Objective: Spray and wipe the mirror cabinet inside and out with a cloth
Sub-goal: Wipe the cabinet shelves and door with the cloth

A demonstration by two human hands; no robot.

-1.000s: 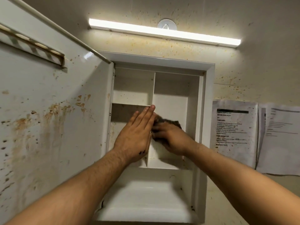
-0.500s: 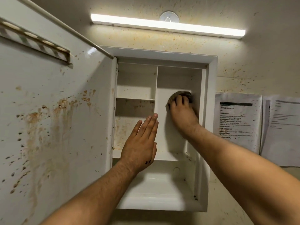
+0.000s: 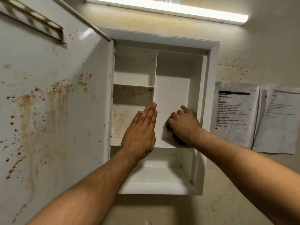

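Note:
The white mirror cabinet hangs open on the wall, with shelves and a vertical divider inside. Its door swings out to the left, streaked with brown stains on its inner face. My right hand is inside the tall right compartment, low down near the shelf, pressing a dark cloth against the back panel; the hand covers most of the cloth. My left hand is flat with straight fingers, resting against the front edge of the divider. The left compartments still show brown smears.
A lit strip light runs above the cabinet. Two printed paper sheets hang on the spattered wall to the right. The stained door fills the left side of the view.
My right hand has dragged the cloth from the upper part of the right compartment down to its bottom. My left hand has stayed flat at the divider.

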